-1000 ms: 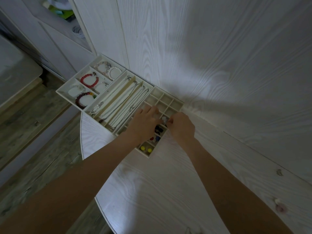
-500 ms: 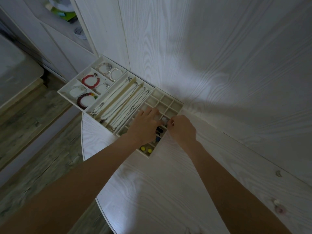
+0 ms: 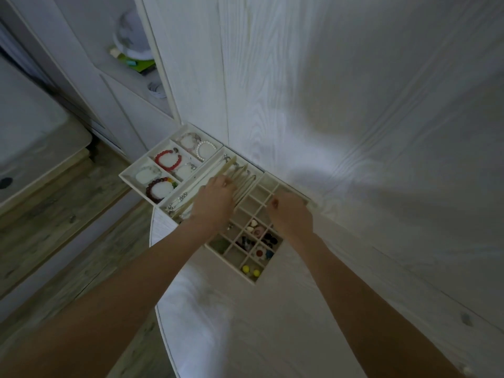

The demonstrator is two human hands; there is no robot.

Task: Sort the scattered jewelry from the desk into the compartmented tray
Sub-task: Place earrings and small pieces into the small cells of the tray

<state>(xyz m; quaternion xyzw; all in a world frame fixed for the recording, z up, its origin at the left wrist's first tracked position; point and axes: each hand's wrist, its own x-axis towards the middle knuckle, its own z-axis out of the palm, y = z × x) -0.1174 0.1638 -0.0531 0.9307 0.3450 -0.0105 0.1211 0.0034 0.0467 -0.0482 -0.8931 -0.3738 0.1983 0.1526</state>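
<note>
Nearest the camera, two bare forearms reach forward over the pale wood table point(image 3: 245, 336), whose curved left edge drops off to the grey plank floor point(image 3: 54, 255). Wide bare table surface lies under and to the right of the arms.

Beyond that, the tray point(image 3: 252, 279) sits at the far left corner of the table, its long side close along the white wall point(image 3: 354, 91), with its left end jutting out past the table's edge. Its near-right section is a grid of small cells; several near cells hold small colored pieces, among them two yellow beads point(image 3: 251, 270) in the cell closest to the camera.

The right hand point(image 3: 293, 215) is over the far right part of the grid, fingers curled down; whether it grips anything cannot be told. The left hand point(image 3: 214, 204) lies over the middle section of long slots, fingers curled down onto the dividers among the necklaces point(image 3: 178, 200); a grip cannot be made out there either.

Farther left, the end section holds bracelets, including a red bracelet point(image 3: 167, 159), a dark bracelet point(image 3: 159, 189) and a pearl bracelet point(image 3: 206, 150). Beyond that end stands a white cabinet point(image 3: 114, 85).
</note>
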